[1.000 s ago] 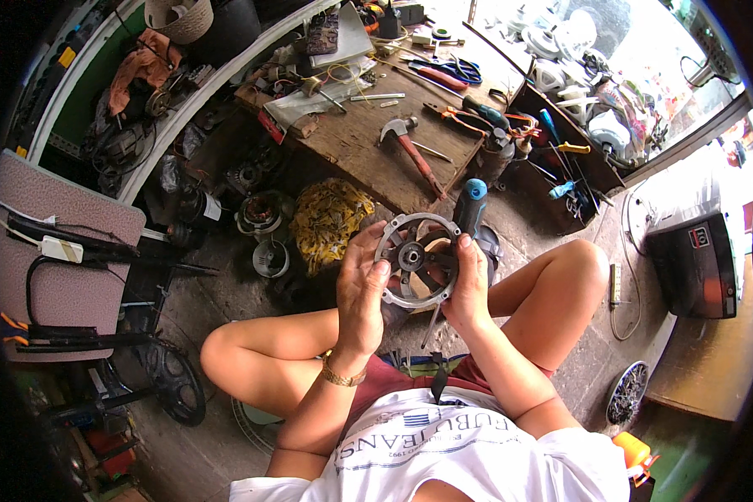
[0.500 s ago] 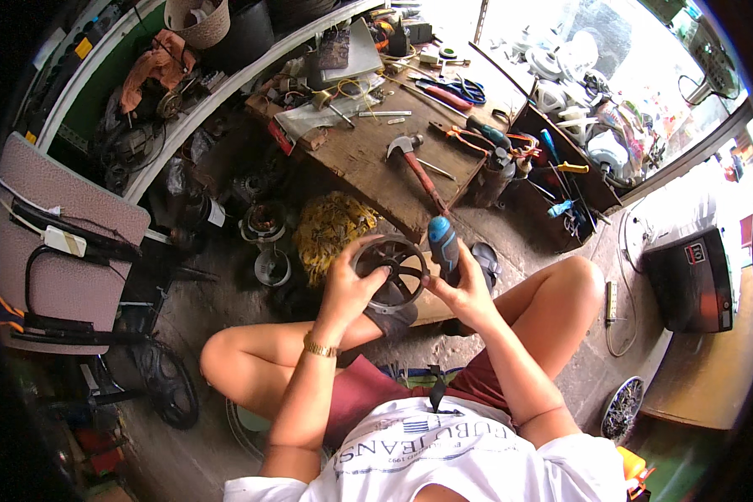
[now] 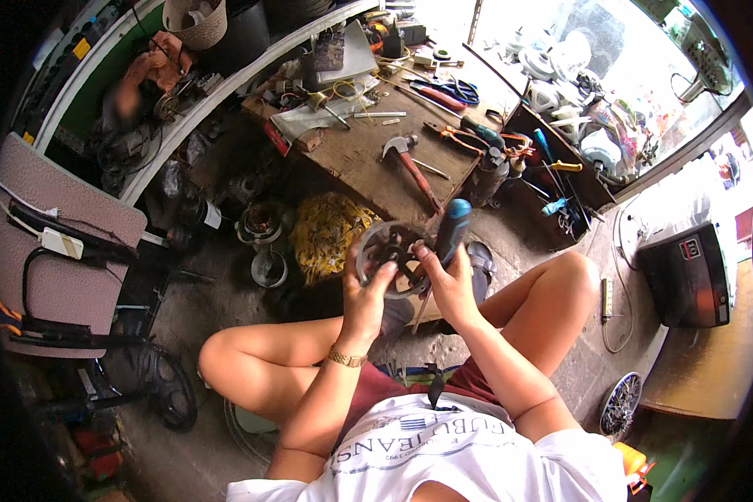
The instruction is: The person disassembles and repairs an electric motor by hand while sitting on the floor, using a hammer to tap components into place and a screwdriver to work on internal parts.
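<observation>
In front of my lap I hold a round, spoked metal part point(image 3: 395, 249), shaped like an open ring with a hub. My left hand point(image 3: 366, 294) grips its left and near rim, with the thumb reaching over the inside. My right hand point(image 3: 448, 283) is closed around a screwdriver point(image 3: 454, 224) with a blue and dark handle, which tilts up and away. The right thumb and fingertips also rest at the ring's right rim. The thin shaft points down below the hand. Motion smears the ring slightly.
Ahead is a low wooden bench point(image 3: 356, 159) with a hammer point(image 3: 412, 171), pliers point(image 3: 453, 135) and a wooden tool box point(image 3: 552, 180). A yellow bundle point(image 3: 330, 234) and a coil-wound motor part point(image 3: 261, 224) lie on the floor beyond my left knee. A bowl of small parts point(image 3: 621, 406) stands at right.
The ring has turned and tilted in my hands. My left forearm has swung to the right, and the screwdriver handle has risen and leaned further right.
</observation>
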Available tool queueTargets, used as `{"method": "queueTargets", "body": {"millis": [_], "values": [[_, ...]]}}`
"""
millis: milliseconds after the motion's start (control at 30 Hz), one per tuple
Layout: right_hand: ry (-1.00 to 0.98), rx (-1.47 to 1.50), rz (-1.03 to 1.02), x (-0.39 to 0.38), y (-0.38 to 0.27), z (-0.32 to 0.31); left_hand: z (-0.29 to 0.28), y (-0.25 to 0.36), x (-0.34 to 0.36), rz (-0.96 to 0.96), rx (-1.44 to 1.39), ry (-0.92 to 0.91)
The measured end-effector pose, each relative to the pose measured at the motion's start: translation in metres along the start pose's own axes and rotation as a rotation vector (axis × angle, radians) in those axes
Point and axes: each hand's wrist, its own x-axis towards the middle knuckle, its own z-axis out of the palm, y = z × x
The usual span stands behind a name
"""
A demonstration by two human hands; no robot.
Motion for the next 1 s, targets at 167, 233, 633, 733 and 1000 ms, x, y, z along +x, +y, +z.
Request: {"method": "queueTargets", "body": {"millis": [167, 233, 633, 733, 1000], "values": [[-0.212, -0.110, 0.208, 0.059, 0.001, -0.025, -0.044, -0.005, 0.004, -0.223, -0.257, 0.076], [-0.138, -0.412, -0.145, 0.120, 0.033, -0.034, -0.047, 0.001, 0.005, -0.254, -0.305, 0.079], [-0.281, -0.073, -0.329, 0.129, -0.006, 0.014, -0.030, 0.005, 0.022, -0.063, -0.003, 0.117], [-0.370, -0.104, -0.310, 0.053, -0.020, 0.011, -0.010, 0.009, 0.027, -0.023, -0.028, 0.016], [-0.346, 0.122, -0.054, 0.035, 0.004, 0.005, 0.003, -0.002, 0.021, 0.059, 0.133, -0.137]]}}
